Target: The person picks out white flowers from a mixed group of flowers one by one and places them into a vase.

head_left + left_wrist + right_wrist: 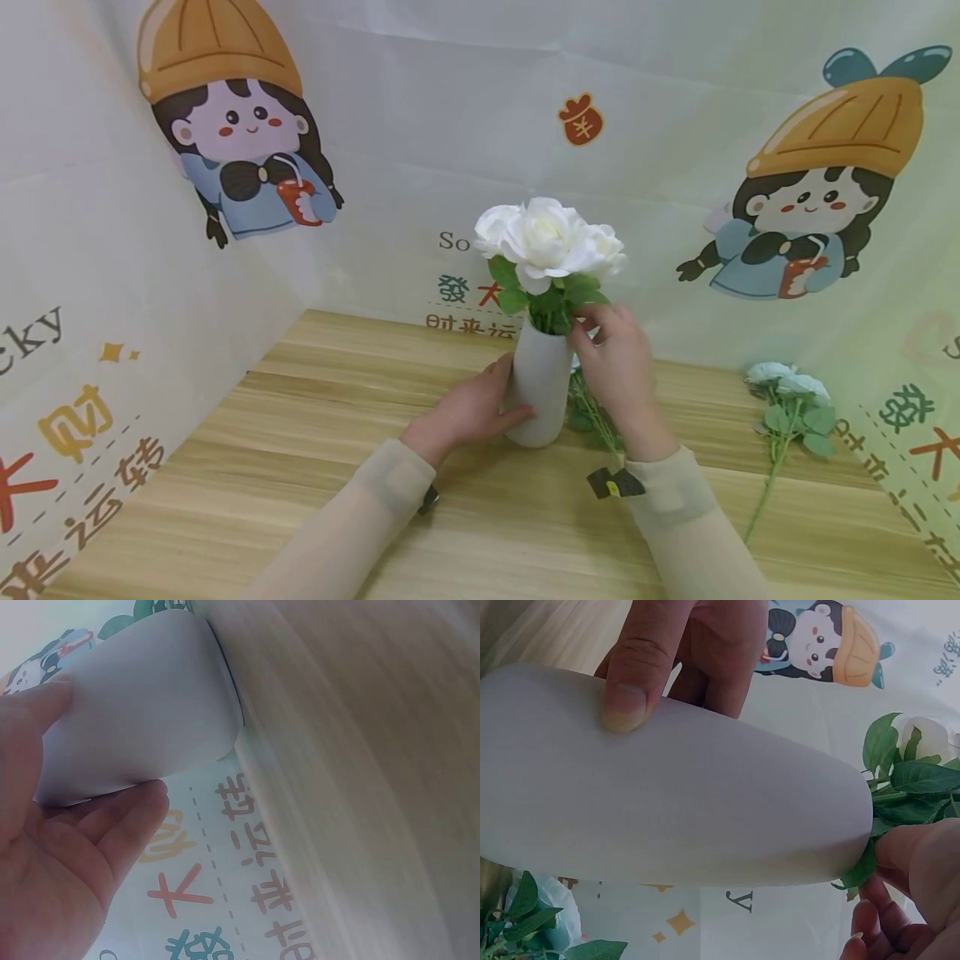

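Note:
A tall white vase (540, 383) stands on the wooden table, holding a bunch of white roses (547, 237) with green leaves around their stems. My left hand (468, 408) grips the lower part of the vase from the left. In the right wrist view, the left thumb (626, 705) lies along the vase's side, the other fingers behind it. At the vase's mouth, on the right, my right hand (618, 367) pinches a green leaf (861, 864) that hangs over the rim. Its fingertips are right beside the rim.
Pale blue flowers (795, 387) on a long green stem lie at the table's right. Another blue-flowered stem (596, 412) lies behind the vase, partly hidden by my right hand. A printed cloth (405, 150) with cartoon figures surrounds the wooden table (300, 417).

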The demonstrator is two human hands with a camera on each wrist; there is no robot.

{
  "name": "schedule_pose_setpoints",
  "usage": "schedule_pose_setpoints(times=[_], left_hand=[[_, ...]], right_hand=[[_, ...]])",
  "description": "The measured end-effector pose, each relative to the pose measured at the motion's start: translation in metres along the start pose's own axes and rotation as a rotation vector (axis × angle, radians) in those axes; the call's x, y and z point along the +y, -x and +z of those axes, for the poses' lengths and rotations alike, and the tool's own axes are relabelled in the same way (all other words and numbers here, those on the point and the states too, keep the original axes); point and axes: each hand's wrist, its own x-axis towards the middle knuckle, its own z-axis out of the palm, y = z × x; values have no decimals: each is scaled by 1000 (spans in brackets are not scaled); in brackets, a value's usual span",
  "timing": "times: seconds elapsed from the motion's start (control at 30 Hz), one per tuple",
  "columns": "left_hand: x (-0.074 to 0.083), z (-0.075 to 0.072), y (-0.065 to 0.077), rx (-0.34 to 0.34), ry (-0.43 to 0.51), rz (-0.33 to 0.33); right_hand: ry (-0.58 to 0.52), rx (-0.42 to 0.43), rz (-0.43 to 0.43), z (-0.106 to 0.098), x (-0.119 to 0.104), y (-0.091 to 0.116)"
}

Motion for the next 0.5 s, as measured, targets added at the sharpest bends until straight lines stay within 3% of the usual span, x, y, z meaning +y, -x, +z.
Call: schedule_pose_setpoints(times=[0.5], left_hand=[[-1,1,0,-4,5,1]], right_hand=[[-10,-43,40,2,-1,1]])
